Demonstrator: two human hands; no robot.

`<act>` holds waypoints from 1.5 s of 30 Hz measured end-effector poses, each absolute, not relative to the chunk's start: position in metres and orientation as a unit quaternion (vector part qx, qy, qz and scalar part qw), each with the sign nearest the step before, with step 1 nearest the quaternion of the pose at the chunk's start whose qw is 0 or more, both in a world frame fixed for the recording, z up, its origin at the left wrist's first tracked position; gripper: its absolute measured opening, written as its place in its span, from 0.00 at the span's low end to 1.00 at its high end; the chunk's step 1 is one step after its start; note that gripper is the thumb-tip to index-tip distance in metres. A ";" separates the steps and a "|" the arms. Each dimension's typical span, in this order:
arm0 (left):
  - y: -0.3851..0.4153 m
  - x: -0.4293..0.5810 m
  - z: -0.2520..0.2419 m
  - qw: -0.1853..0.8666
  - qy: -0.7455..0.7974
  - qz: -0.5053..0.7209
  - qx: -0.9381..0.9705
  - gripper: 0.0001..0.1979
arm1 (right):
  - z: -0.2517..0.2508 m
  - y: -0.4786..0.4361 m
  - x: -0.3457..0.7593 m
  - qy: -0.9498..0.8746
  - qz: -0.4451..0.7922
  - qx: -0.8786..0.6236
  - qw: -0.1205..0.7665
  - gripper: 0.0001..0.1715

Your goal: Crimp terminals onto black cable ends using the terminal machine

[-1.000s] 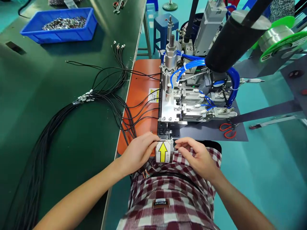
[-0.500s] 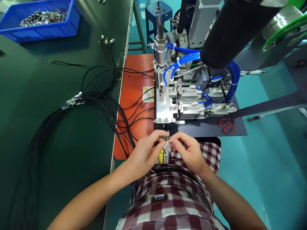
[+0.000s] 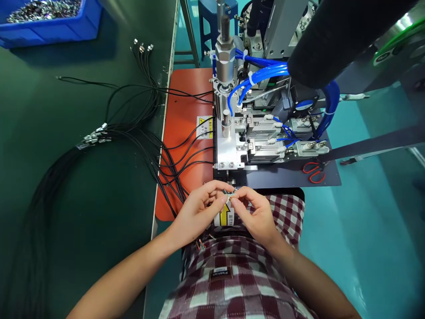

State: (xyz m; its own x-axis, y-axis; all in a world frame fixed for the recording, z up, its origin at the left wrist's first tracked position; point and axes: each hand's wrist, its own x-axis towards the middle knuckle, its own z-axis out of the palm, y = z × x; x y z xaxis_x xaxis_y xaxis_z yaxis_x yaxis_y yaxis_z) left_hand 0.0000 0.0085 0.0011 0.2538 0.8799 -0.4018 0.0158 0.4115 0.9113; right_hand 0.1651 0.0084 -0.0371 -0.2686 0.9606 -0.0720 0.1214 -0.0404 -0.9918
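Note:
My left hand [image 3: 201, 210] and my right hand [image 3: 256, 213] meet over my lap at the near end of the machine. Thin, light-coloured wires [image 3: 229, 194] are pinched between the fingertips of both hands. The fingers partly cover them, so their far ends cannot be made out. Just below the fingertips is a white label with a yellow arrow [image 3: 224, 215]. Black cables [image 3: 172, 186] run across the orange plate [image 3: 189, 106] on my left; several enter the side of the metal machine [image 3: 229, 150]. Small coloured wire ends [image 3: 200, 244] show beneath my left wrist.
A bundle of black cables with metal connectors [image 3: 94, 136] lies on the green table [image 3: 109, 230]. A blue bin [image 3: 56, 33] of small metal parts stands at the far left. Red-handled scissors [image 3: 315, 173] lie on the machine's dark base. A black cylinder [image 3: 345, 40] overhangs the right side.
My right fingertips have shifted slightly left and down along the wires, closer to my left hand. The view has moved a little, shifting the table and bin up and left.

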 end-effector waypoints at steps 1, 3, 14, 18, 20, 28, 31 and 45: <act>0.009 0.000 0.001 0.658 0.519 0.328 0.437 0.11 | -0.037 0.007 0.164 -0.581 0.544 -0.470 0.381 0.07; 0.010 0.001 0.001 0.649 0.525 0.334 0.438 0.09 | -0.037 0.006 0.165 -0.590 0.535 -0.472 0.378 0.07; 0.008 0.004 0.001 0.661 0.551 0.336 0.383 0.07 | -0.037 0.016 0.176 -0.625 0.515 -0.456 0.371 0.03; 0.009 0.002 -0.001 0.664 0.550 0.334 0.382 0.07 | -0.034 0.017 0.173 -0.626 0.513 -0.450 0.378 0.03; 0.009 0.002 -0.001 0.666 0.549 0.332 0.380 0.07 | -0.033 0.018 0.172 -0.620 0.520 -0.448 0.380 0.03; 0.010 0.002 -0.001 0.664 0.548 0.329 0.387 0.09 | -0.031 0.019 0.170 -0.580 0.572 -0.446 0.370 0.06; 0.010 0.001 -0.001 0.656 0.554 0.321 0.400 0.09 | -0.032 0.018 0.170 -0.574 0.576 -0.443 0.376 0.06; 0.005 -0.002 -0.001 0.652 0.552 0.313 0.414 0.10 | -0.030 0.019 0.169 -0.506 0.637 -0.459 0.356 0.08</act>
